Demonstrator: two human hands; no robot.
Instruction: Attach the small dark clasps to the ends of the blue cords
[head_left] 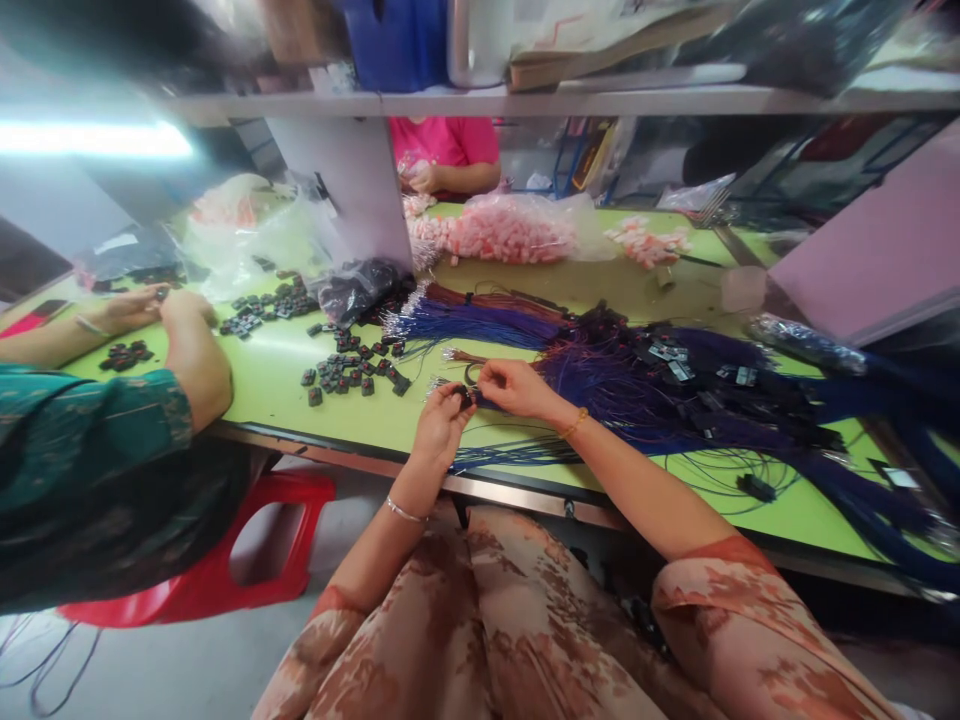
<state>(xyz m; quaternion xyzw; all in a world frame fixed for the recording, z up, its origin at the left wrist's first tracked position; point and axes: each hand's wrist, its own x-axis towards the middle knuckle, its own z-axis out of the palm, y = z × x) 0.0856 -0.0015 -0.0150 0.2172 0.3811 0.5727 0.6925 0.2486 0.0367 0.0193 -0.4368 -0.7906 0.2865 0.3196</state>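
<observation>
My left hand (441,428) is closed, its thumb and fingertips pinching a small black plastic part (465,396) above the front of the table. Right beside it, my right hand (517,388) is closed in a pinch on a thin dark wire (471,372), which loops up by the fingertips. Where the wire meets the black part is too small to make out. Left of my hands lie several loose black plastic parts (345,372). Bundles of blue and brown wires (487,322) with shiny metal ends stretch behind and to the right of my hands, some passing under my right forearm.
A co-worker in a green sleeve (150,410) handles small parts at the left. Across the table sits a person in a pink shirt (457,145). Bagged pink pieces (517,228) lie at the back. A shelf (570,100) spans above; a red stool (300,535) stands below.
</observation>
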